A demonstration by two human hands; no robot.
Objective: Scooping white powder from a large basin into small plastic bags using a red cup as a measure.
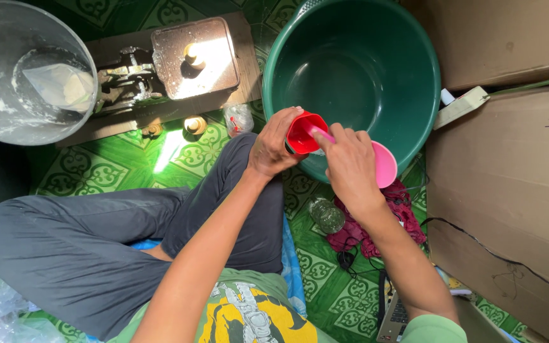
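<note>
We've got the red cup [304, 132] pinched in our left hand [273, 145], fingers wrapped round its side, held just over the near rim of the big green basin [357, 70], at about 6 o'clock on that rim. Our right hand [350, 166] is closed around the handle of a pink scoop [385, 165], whose round end sticks out toward 3 o'clock while the handle end pokes into the cup's mouth. Both look like thin plastic, so we'd guess they're light and fairly stiff, a bit slick if wet, and not something that breaks easily. The cup's wall is the obvious place to hold, and a grip low on the side should keep it from tipping; squeeze too hard and it'd probably flex. The scoop wants holding along the handle, close to the bowl, for control. We can't tell what's inside the cup. Around us: a small glass jar [328, 215] on the green patterned floor [192, 152] by our knee, a dark red cloth [401, 209] under the right wrist, a clear bucket [8, 76] at 10 o'clock, and cardboard boxes [509, 178] off at 3 o'clock.
</note>
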